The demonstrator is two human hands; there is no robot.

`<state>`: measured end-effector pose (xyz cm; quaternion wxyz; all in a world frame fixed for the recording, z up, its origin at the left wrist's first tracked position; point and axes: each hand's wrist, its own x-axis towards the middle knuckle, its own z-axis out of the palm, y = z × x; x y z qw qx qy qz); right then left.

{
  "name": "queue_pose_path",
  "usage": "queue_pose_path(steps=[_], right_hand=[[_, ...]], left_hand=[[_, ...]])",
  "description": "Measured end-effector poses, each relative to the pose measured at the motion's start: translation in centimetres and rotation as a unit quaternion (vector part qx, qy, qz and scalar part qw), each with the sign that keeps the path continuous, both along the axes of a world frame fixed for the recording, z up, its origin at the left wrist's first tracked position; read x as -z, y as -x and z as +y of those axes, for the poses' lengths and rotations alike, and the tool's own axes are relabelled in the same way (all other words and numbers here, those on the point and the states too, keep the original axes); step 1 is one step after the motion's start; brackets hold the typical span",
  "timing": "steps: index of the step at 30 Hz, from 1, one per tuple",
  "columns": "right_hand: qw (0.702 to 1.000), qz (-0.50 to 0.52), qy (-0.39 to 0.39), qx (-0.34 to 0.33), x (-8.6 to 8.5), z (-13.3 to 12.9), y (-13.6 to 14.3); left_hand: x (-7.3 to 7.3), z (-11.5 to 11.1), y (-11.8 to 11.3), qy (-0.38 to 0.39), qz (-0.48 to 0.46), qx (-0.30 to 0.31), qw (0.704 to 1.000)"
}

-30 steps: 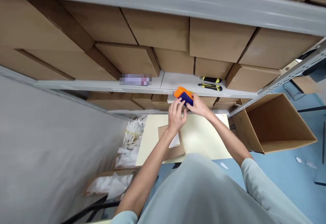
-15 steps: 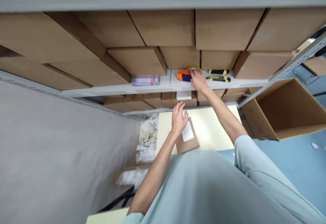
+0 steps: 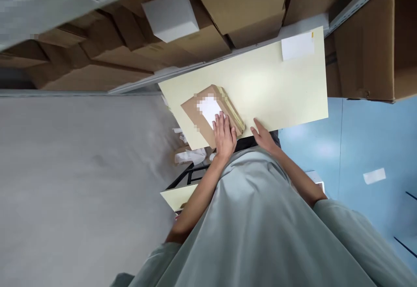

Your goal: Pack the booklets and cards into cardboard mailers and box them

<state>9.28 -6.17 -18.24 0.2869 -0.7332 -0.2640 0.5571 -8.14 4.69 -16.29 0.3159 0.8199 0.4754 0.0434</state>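
A small flat cardboard box (image 3: pixel 195 111) with a white label (image 3: pixel 208 106) lies at an angle on the pale yellow table (image 3: pixel 276 91). My left hand (image 3: pixel 224 135) rests on the top of this box, fingers stretched out and partly over the label. To the right of the box, at the table's near edge, is my right hand (image 3: pixel 263 137), apart from the box. Its thumb and index finger are spread, and nothing shows between them; the other fingers are partly hidden.
Brown cartons (image 3: pixel 244 0) fill the shelf behind the table, with a white box (image 3: pixel 171 15) among them. A white sheet (image 3: pixel 298 45) lies at the table's far right corner. On the right stands a large open carton (image 3: pixel 365 48). A grey wall (image 3: pixel 81 169) runs along the left.
My right hand has left the orange-and-blue item on the upper shelf and come down to the table's near edge. My left hand has settled onto the box. The view has tilted downward.
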Motion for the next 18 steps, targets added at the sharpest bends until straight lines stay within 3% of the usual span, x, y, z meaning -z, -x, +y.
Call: queue_pose_path(steps=[6, 14, 18], right_hand=[[0.987, 0.142, -0.076, -0.024, 0.8, 1.3, 3.0], [0.985, 0.157, -0.073, -0.019, 3.1, 5.4, 4.9], [0.984, 0.168, -0.057, -0.004, 3.3, 7.7, 4.8]], left_hand=[[1.4, -0.8, 0.0, -0.021, 0.027, -0.027, 0.999], [2.4, -0.5, 0.2, 0.002, 0.022, -0.028, 0.999], [1.8, -0.9, -0.1, 0.019, 0.016, -0.033, 0.999]])
